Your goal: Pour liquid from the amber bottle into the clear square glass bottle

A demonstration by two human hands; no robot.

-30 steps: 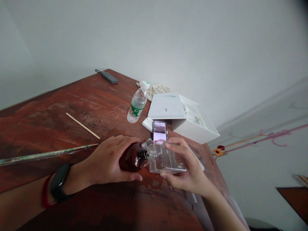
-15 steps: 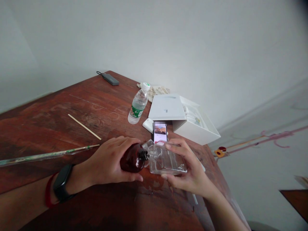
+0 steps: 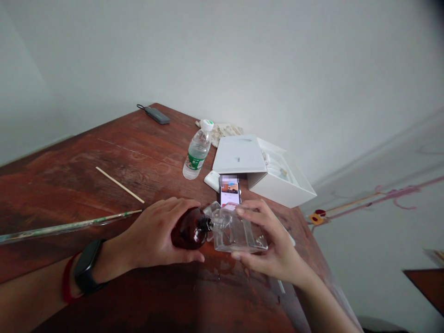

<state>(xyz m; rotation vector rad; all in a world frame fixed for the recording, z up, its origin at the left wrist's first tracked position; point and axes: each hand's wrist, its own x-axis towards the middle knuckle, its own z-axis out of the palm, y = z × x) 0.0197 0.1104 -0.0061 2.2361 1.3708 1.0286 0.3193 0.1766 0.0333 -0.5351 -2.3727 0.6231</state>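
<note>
Left hand [image 3: 152, 236] wrapped around brown bottle [image 3: 189, 229], tipped sideways, neck meeting mouth of clear bottle [image 3: 239, 231]. Right hand [image 3: 267, 240] fingers clamped on clear bottle. Both just in front of phone [image 3: 229, 193]. Water bottle [image 3: 197, 150] upright behind phone, to its left.

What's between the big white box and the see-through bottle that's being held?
A phone with its screen lit lies on the table between the white box and the clear bottle in the right hand, in the head view.
</note>
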